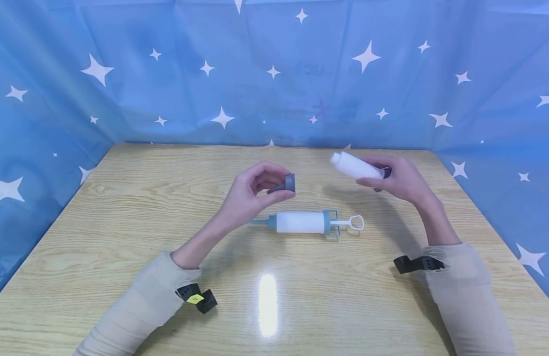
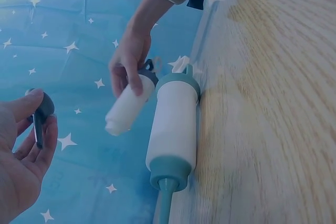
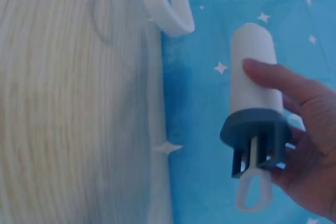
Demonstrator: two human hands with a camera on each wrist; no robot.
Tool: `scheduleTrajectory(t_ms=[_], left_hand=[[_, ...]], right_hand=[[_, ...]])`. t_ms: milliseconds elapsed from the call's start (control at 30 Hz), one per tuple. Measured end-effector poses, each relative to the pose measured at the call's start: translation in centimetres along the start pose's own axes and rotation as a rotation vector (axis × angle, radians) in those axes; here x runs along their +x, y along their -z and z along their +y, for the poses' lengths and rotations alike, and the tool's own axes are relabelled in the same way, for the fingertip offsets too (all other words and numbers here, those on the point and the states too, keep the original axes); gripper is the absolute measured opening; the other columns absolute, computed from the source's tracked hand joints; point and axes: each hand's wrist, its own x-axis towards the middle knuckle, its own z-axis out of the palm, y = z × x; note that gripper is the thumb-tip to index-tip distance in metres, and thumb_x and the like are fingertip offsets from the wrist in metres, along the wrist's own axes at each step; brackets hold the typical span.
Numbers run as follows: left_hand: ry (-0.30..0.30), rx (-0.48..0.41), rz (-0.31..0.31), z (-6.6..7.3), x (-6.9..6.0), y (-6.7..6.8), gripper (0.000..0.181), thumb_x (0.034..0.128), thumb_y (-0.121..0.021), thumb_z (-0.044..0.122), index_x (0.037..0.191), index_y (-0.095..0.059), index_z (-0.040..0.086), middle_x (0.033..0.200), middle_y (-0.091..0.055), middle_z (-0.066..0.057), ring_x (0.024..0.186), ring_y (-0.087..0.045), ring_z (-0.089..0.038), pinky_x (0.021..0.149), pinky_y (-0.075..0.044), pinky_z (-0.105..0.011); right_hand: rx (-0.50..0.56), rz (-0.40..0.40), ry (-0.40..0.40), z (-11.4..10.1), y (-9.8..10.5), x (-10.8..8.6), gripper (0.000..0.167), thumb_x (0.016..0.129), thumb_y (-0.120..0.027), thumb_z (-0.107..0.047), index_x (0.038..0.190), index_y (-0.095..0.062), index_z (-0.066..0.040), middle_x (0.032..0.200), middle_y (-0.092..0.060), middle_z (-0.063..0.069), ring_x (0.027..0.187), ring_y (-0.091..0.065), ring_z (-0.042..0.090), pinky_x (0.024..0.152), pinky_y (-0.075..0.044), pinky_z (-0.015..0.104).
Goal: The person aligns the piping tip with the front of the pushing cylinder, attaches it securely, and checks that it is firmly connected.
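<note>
In the head view my left hand (image 1: pixel 243 200) pinches a dark grey nozzle cap (image 1: pixel 290 183) between thumb and fingers, its thin spout pointing back toward the palm. My right hand (image 1: pixel 403 179) grips a small white syringe barrel (image 1: pixel 355 166), tilted with its threaded open end up and to the left. A dark collar (image 3: pixel 254 124) and a white pull ring (image 3: pixel 253 190) at the barrel's other end show in the right wrist view. Cap and barrel are apart, both held above the table. Between the hands lies a larger white syringe (image 1: pixel 299 222) with blue-green nozzle and collar.
The wooden table (image 1: pixel 123 222) carries the larger syringe, whose white ring handle (image 1: pixel 357 222) points right. A blue curtain with white stars (image 1: pixel 274 94) hangs behind the table and along both sides. A bright light reflection shows near the table's front.
</note>
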Motion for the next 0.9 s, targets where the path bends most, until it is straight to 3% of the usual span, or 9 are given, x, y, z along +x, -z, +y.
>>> scheduleTrajectory(t_ms=[167,267,533,667,900], left_hand=[[-0.002,-0.002,0.011,0.2,0.0,0.1,0.034,0.0859,-0.077,-0.005,0.117,-0.065,-0.001,0.104,-0.070,-0.010,0.094,-0.067,-0.024,0.087,-0.058,-0.035],[-0.007,0.000,0.016,0.2,0.0,0.2,0.035,0.0857,-0.077,-0.005,0.117,-0.064,-0.002,0.105,-0.070,-0.012,0.095,-0.067,-0.024,0.087,-0.058,-0.035],[-0.019,-0.001,0.040,0.1,0.0,0.2,0.035,0.0859,-0.076,-0.007,0.118,-0.064,-0.003,0.106,-0.069,-0.013,0.095,-0.067,-0.024,0.089,-0.058,-0.035],[-0.018,-0.004,0.045,0.1,0.1,0.1,0.036,0.0863,-0.076,-0.006,0.119,-0.063,-0.003,0.108,-0.069,-0.012,0.096,-0.067,-0.025,0.090,-0.058,-0.036],[-0.018,-0.012,0.031,0.3,0.1,-0.1,0.036,0.0860,-0.076,-0.006,0.119,-0.063,-0.003,0.109,-0.069,-0.012,0.097,-0.068,-0.024,0.091,-0.057,-0.037]], right_hand=[[0.018,0.014,0.053,-1.6,0.2,-0.3,0.053,0.083,-0.086,-0.021,0.133,-0.068,-0.016,0.105,-0.071,0.010,0.063,-0.063,0.016,0.055,-0.049,0.025],[0.004,0.025,0.133,-2.5,0.2,-0.5,0.052,0.082,-0.087,-0.019,0.131,-0.069,-0.017,0.102,-0.071,0.006,0.063,-0.061,0.015,0.055,-0.048,0.024],[-0.015,0.045,0.383,-5.0,-0.2,-0.7,0.053,0.075,-0.089,-0.010,0.125,-0.073,-0.013,0.116,-0.072,0.003,0.091,-0.061,0.011,0.067,-0.045,0.018],[0.008,0.020,0.465,-6.2,-0.5,-1.0,0.055,0.074,-0.090,-0.006,0.126,-0.072,-0.011,0.118,-0.071,0.004,0.096,-0.061,0.012,0.071,-0.047,0.018],[0.030,0.023,0.545,-8.0,-0.9,-1.6,0.060,0.070,-0.091,-0.004,0.127,-0.072,-0.012,0.119,-0.070,0.002,0.096,-0.061,0.011,0.066,-0.050,0.018]])
